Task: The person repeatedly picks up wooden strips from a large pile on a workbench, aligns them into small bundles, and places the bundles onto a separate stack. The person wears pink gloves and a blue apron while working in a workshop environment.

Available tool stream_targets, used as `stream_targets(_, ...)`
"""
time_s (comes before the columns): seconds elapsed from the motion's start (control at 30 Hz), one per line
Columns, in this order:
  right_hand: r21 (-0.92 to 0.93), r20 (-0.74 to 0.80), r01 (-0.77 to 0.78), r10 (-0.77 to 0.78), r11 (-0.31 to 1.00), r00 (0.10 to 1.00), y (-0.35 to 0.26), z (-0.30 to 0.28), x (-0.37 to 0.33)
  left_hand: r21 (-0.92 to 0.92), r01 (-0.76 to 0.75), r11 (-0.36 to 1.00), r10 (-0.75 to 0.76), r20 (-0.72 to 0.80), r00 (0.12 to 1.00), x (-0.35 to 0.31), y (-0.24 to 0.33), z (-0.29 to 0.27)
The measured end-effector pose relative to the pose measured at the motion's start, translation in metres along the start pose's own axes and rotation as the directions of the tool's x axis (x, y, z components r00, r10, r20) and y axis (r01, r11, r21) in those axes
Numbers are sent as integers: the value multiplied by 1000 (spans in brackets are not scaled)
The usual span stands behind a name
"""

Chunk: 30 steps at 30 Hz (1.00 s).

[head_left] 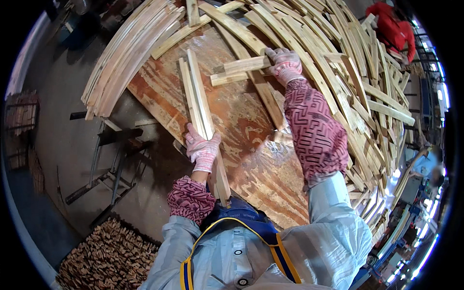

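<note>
My left hand [201,146], in a pink and white knit glove, is closed around a pair of long wooden strips [197,99] lying side by side. Their near ends reach back to my apron [237,212]. Farther off and to the right, my gloved right hand [284,63] grips the end of a short wooden strip [246,65]. Just below that strip, a second wooden piece [229,78] lies on the stained plywood tabletop [251,169]. A long curved slat [266,96] passes beneath the right hand's pieces. Patterned pink sleeves cover both forearms.
Neatly laid slats [130,53] stand at the table's far left. A large jumbled heap of strips [348,72] fills the right side. A metal stand [113,169] and a bundle of wood ends [108,256] are on the left floor. A person in red [391,31] is at the far right.
</note>
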State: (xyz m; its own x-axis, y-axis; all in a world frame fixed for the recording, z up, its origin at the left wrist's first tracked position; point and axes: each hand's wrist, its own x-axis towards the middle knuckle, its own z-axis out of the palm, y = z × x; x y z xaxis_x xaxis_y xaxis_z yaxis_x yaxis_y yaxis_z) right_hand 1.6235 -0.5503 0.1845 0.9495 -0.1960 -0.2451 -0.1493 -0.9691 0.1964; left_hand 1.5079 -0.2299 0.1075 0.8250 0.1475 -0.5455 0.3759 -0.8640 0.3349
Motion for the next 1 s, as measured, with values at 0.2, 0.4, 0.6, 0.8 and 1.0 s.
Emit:
stream_targets(0.2, -20, 85, 374, -372, 927, 924, -77, -71, -59, 52, 107, 993, -107, -12, 994, 4, -1, -2)
stream_targets(0.4, 640, -201, 257, -165, 724, 965, -156, 6, -77, -38, 39, 998, -43, -95, 995, 2, -5, -8)
stream_targets(0.6, 713, 188, 93, -317, 696, 930, -199, 5, -74, 44, -312, 949, 315, -161, 935, 12, -53, 30)
stream_targets(0.8, 645, -149, 101, -5, 758, 989, -140, 59, -122, 55, -64, 996, 66, -40, 997, 0, -14, 16)
stream_targets(1.0, 342, 307, -74, -37, 937, 951, -148, 69, -181, -5, -104, 995, 102, -150, 983, -14, 2, 16)
